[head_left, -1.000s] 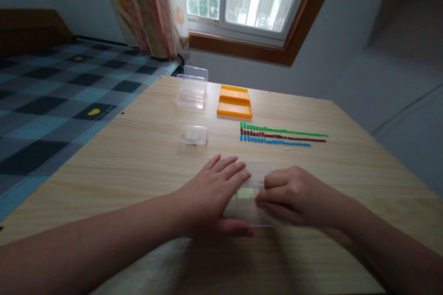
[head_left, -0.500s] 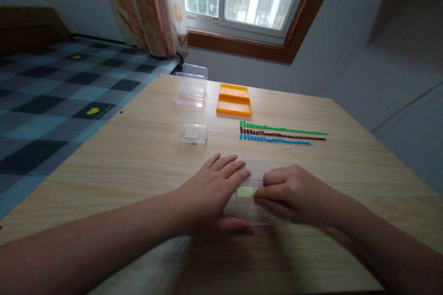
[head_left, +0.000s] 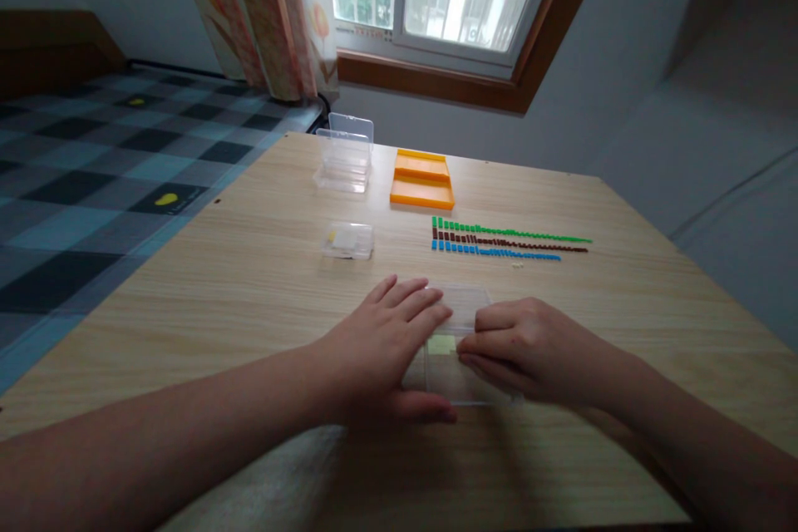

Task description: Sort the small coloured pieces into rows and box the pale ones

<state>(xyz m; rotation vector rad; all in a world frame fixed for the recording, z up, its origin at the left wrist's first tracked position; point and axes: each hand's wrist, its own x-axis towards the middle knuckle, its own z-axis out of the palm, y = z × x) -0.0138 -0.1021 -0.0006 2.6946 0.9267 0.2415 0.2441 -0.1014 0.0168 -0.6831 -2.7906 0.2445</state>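
Note:
A clear plastic box (head_left: 458, 382) with its lid folded back lies in front of me on the wooden table. Inside it, pale yellow-green pieces (head_left: 441, 344) sit along the inner side by the hinge. My left hand (head_left: 392, 349) rests over the box's left edge, fingers stretched and thumb apart. My right hand (head_left: 517, 349) reaches into the box, fingertips pinched beside the pale pieces; whatever is between them is hidden. Beyond the hands run rows of small green pieces (head_left: 461, 228), brown pieces (head_left: 455, 237) and blue pieces (head_left: 461, 249).
An orange two-part tray (head_left: 421, 204) stands at the back. Left of it are open clear boxes (head_left: 342, 162). A small closed clear case (head_left: 349, 241) holds something white and yellow. A few tiny cream pieces (head_left: 517, 265) lie below the blue row.

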